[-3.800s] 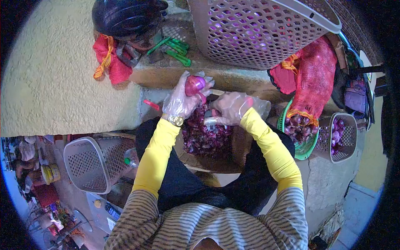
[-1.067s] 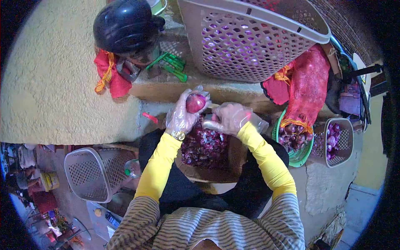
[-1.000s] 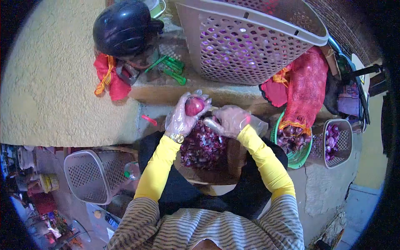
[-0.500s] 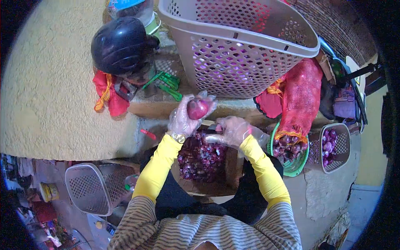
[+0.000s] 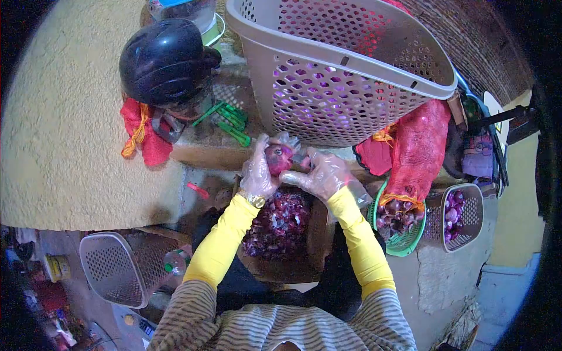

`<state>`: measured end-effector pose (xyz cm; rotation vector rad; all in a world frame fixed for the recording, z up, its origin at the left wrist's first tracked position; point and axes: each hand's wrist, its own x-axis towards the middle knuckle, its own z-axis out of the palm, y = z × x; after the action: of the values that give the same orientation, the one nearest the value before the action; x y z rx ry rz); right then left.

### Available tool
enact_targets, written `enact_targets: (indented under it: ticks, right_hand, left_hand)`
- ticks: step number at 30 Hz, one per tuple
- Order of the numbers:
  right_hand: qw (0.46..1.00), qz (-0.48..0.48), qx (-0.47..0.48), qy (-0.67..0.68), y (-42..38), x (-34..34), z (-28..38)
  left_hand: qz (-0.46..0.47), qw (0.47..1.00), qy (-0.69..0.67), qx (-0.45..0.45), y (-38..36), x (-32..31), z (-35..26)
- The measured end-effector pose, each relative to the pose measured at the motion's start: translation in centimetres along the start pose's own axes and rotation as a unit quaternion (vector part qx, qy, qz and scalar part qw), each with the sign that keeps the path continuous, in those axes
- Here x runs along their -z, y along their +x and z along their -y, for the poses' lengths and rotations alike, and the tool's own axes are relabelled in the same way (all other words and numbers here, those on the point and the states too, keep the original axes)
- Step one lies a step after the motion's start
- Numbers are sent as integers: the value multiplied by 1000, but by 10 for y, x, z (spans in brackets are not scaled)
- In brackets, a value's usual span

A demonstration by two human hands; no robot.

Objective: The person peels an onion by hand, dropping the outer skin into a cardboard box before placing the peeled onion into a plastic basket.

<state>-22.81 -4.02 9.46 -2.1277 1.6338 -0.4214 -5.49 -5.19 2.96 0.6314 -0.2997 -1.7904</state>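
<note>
My left hand (image 5: 260,169), in a clear plastic glove, is closed around a red onion (image 5: 278,159) above a box. The gloved right hand (image 5: 321,174) meets the onion's right side, its thumb stretched toward the onion's lower edge. Between its fingers is a small knife (image 5: 301,158), mostly hidden by the fingers. Beneath both hands, the box (image 5: 319,240) between my legs holds a heap of purple onion skins (image 5: 278,225).
A large grey perforated basket (image 5: 357,64) stands ahead. Rightward are a red mesh sack (image 5: 418,146), a green basket (image 5: 404,243) with onions and a smaller grey basket (image 5: 471,234). A black helmet (image 5: 167,61) sits left on the ledge; another grey basket (image 5: 111,269) lies lower left.
My right hand has moved up against the onion, and its thumb now reaches the onion. The left hand still holds the onion. The whole view has shifted slightly.
</note>
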Motion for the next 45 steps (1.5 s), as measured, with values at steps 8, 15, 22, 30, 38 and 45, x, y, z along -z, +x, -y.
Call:
enact_targets:
  ticks: [8, 15, 22, 30, 38, 45]
  right_hand:
    - [999, -37, 0, 40, 5, -7, 7]
    - [998, -53, 15, 39, 7, -12, 7]
    - [997, -46, 18, 55, 10, -20, 5]
    - [998, -52, 19, 36, 10, -20, 6]
    - [998, -49, 27, 30, 11, -24, 1]
    - [993, -95, 65, -1, 8, -27, 1]
  left_hand:
    - [-24, 998, 31, -45, -2, -3, 12]
    - [-77, 997, -26, -6, -1, -8, 4]
    - [-66, 997, -19, -33, 1, -4, 5]
    - [9, 981, 106, -164, -6, -7, 10]
    - [-65, 997, -6, -48, 3, -6, 5]
    - [-51, 998, -1, -45, 12, 12, 9]
